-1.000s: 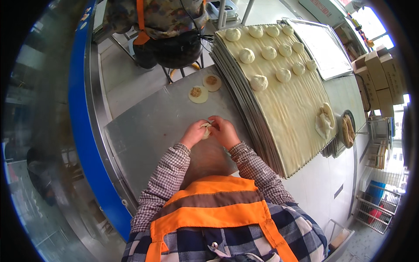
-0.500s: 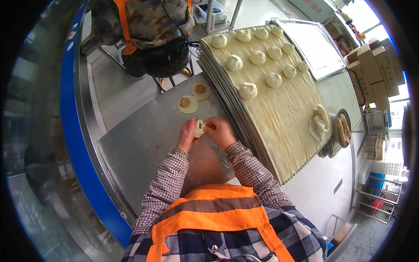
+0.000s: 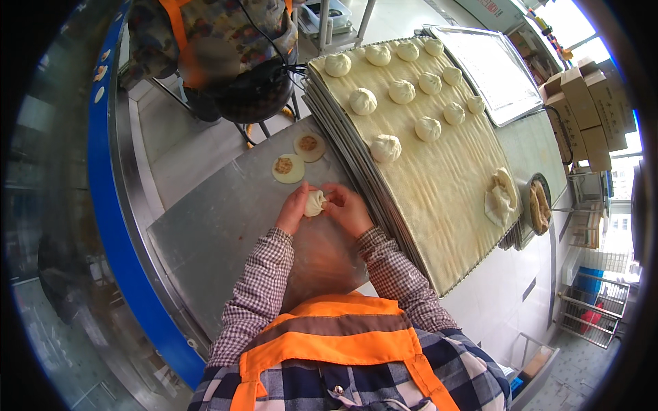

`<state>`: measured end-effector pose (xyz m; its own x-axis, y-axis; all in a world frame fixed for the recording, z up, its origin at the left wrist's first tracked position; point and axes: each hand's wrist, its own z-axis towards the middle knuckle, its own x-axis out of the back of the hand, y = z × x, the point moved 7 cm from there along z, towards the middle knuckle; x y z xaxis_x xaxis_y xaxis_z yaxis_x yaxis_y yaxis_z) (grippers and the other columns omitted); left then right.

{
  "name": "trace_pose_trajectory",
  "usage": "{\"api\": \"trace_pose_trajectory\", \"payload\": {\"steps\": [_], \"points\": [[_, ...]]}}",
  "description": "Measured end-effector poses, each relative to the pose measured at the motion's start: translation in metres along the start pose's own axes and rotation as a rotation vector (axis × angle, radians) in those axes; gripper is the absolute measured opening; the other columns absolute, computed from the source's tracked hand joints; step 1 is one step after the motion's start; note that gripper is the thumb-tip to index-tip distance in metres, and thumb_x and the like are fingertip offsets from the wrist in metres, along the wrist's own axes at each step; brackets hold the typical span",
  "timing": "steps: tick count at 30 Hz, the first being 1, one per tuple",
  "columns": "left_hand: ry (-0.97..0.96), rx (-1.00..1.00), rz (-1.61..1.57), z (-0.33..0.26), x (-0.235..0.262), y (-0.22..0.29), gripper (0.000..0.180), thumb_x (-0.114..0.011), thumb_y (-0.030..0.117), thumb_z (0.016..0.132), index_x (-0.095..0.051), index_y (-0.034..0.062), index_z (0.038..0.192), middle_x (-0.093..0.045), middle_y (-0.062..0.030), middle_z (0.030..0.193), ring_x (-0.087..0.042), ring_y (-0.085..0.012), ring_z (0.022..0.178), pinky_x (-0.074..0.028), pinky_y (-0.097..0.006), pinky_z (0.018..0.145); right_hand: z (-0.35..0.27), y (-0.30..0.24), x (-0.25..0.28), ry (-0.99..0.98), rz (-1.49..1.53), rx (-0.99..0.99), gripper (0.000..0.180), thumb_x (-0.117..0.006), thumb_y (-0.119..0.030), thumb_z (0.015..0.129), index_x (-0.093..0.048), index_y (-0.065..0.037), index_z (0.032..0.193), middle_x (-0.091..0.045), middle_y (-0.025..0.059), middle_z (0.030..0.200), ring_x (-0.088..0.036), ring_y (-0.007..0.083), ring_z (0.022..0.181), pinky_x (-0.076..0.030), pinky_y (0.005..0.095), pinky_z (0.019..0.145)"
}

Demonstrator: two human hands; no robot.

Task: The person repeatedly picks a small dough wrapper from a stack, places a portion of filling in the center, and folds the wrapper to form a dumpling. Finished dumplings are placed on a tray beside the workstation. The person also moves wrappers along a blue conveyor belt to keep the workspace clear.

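Dough bun: the partly gathered dough bun (image 3: 314, 203) is between the two hands, above the metal table (image 3: 205, 212) — its folded top shows, with no clear long axis.
Left hand: the left hand (image 3: 293, 209) is cupped along the bun's left side, fingers curved around it; those beneath are hidden.
Right hand: the right hand (image 3: 347, 209) has its fingertips drawn narrow on the bun's right edge, pinching the dough.
Bun to fingers: directly left of the right fingertips and right of the left palm; neither hand is nearer — both touch it.
Near wrapper: a filled round wrapper (image 3: 296, 174) lies flat just beyond the left hand.
Far wrapper: another filled wrapper (image 3: 317, 154) lies beyond it, slightly right.
Tray stack: to the right, the tray stack (image 3: 380, 195) is topped by a pale liner (image 3: 425, 195) bearing pleated buns (image 3: 386, 148) toward its far end.
Bowl: the bowl (image 3: 539, 205) is beyond the stack's right edge.
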<state>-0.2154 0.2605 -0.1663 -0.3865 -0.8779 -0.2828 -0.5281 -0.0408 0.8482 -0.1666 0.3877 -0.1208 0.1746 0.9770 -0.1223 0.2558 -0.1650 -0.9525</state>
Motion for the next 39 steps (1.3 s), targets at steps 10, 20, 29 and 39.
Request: {"api": "trace_pose_trajectory", "payload": {"steps": [10,20,29,39], "points": [[-0.179,0.302,-0.001,0.011,-0.023,-0.002,0.062,-0.035,0.063,0.095,-0.056,0.0055,0.100,-0.058,-0.0030,0.072,-0.052,-0.0093,0.051,-0.034,-0.023,0.039,0.001,-0.013,0.012,0.063,-0.371,0.106,0.020,-0.065,-0.001,0.082,-0.062,0.003,0.102,-0.066,0.0130,0.083,-0.065,0.0212,0.073,-0.051,0.0303,0.065],[-0.028,0.349,-0.063,0.021,-0.022,-0.015,0.047,-0.048,0.054,0.094,-0.057,0.0087,0.097,-0.060,0.0004,0.074,-0.055,-0.0090,0.052,-0.034,-0.022,0.036,0.000,-0.033,0.009,0.009,-0.605,0.328,0.021,-0.065,-0.002,0.079,-0.062,0.002,0.100,-0.066,0.0193,0.091,-0.066,0.0306,0.079,-0.052,0.0350,0.070],[0.023,0.303,-0.203,0.024,-0.019,-0.021,0.041,-0.051,0.051,0.095,-0.056,0.0101,0.093,-0.061,-0.0003,0.078,-0.059,-0.0106,0.065,-0.044,-0.026,0.047,-0.007,-0.040,-0.005,0.007,-0.668,0.343,0.025,-0.067,-0.005,0.079,-0.061,0.000,0.103,-0.064,0.0171,0.086,-0.063,0.0320,0.076,-0.051,0.0379,0.068],[-0.432,0.540,-0.362,0.037,-0.023,-0.076,0.044,-0.056,0.059,0.087,-0.061,0.0161,0.087,-0.062,0.0003,0.072,-0.061,-0.0131,0.057,-0.044,-0.022,0.039,-0.010,-0.036,-0.018,-0.171,-0.871,0.508,0.019,-0.064,-0.008,0.081,-0.061,-0.004,0.099,-0.064,0.0166,0.085,-0.062,0.0376,0.076,-0.051,0.0441,0.068]]}}
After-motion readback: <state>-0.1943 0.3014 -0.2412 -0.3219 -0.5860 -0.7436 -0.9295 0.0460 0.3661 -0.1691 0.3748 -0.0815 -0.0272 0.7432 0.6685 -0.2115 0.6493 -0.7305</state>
